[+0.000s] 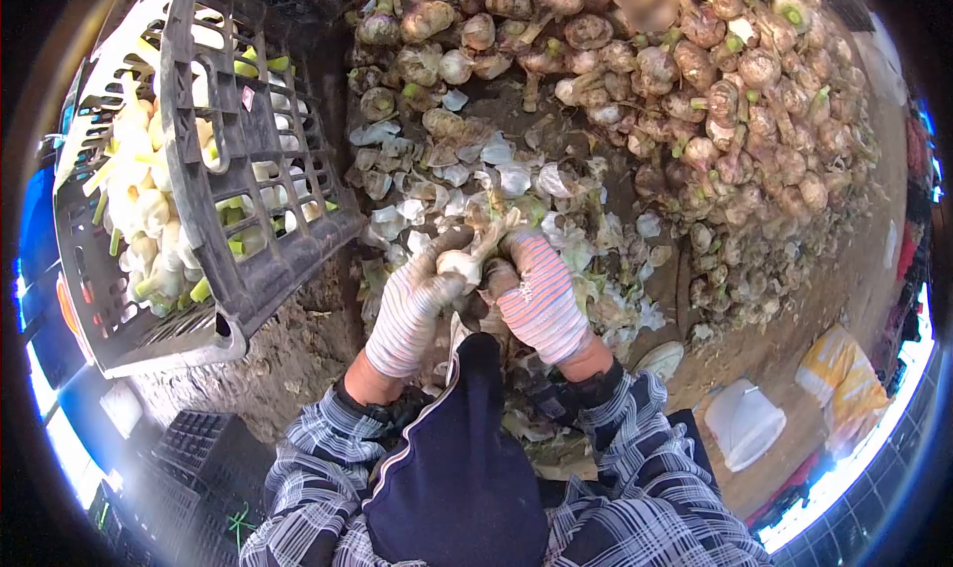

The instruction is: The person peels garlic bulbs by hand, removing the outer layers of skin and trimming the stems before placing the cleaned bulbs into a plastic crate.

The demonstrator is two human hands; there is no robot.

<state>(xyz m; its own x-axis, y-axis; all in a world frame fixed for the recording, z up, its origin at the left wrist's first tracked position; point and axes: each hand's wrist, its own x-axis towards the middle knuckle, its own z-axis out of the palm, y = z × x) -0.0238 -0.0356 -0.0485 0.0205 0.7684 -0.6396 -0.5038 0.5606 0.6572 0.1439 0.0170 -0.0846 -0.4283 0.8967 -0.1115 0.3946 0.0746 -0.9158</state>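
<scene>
Both hands wear striped work gloves with dark, soiled fingertips and meet in front of my body. My left hand [415,297] is closed around a garlic bulb [459,263], whose dry stalk points up and to the right. My right hand [534,291] presses its fingers against the other side of the same garlic and its stalk. Part of the bulb is hidden behind the fingers. Below and beyond the hands lies a litter of peeled garlic skins [516,178].
A large heap of unpeeled garlic [759,70] fills the far right. At left stands a black plastic crate [189,150] with cleaned white garlic [149,210] beyond its slatted wall. A white bucket [745,424] and a yellow sack [844,373] lie at lower right; dark crates [213,448] stand lower left.
</scene>
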